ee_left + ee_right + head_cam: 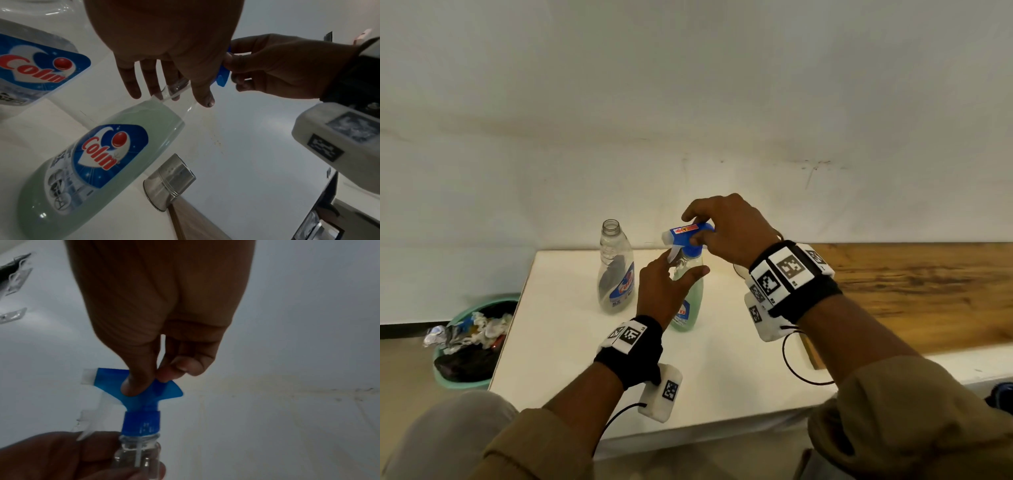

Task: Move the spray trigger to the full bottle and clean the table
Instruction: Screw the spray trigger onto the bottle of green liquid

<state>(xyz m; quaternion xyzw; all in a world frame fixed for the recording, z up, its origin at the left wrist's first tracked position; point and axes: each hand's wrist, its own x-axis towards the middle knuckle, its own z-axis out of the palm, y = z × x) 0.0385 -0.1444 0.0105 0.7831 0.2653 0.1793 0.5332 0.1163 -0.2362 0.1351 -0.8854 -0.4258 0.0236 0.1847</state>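
1. I am seeing the empty bottle standing uncapped at the left of the white table; it looks light and easy to tip.
2. My left hand is curling loosely around the neck of the full bottle, just beside it. The green liquid should be making it heavy and steady, though the plastic looks slick.
3. My right hand is pinching the blue spray trigger, seated on that neck; the ribbed collar looks like the best place to twist.
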